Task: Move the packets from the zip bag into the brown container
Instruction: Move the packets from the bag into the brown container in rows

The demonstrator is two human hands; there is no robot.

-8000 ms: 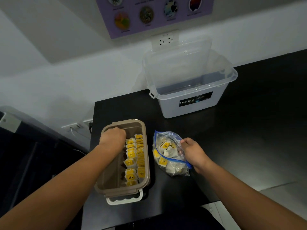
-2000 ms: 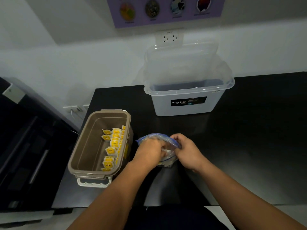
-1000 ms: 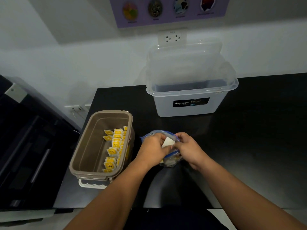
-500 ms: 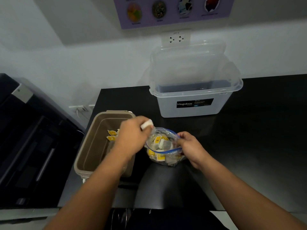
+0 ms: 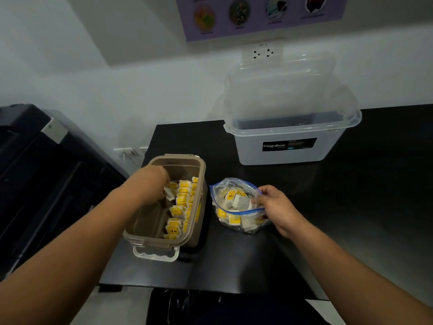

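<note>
Moved since half a sec ago: left hand, off from above the bag's mouth and down inside brown container, white packet carried along. Fingers curled downward, tips pinching that packet by its edge, just beside the standing row; not let go yet, by the look of it.

Container at left end of counter, lid off. Left half bare, right half lined w/ packets stood on edge: small yellow-and-white squares, "TEA" legible on a couple.

Just beside it to the right, zip bag: clear film, blue zip strip round the rim, slumped on the counter w/ mouth up and open. Plenty more packets inside, jumbled, so prob. a fair way to go.

Right hand: thumb and fingers nipped on the bag's right rim, keeping the mouth spread.

Handling, as a guess: flat, light, thin paper, easily creased if squeezed, maybe a bit slick. Best taken by a corner or edge w/ fingertips, a few at a time. Bag film soft and floppy; likely to fold shut w/o that hold on the rim.

Back right, well apart: clear box, lid propped behind it.
</note>
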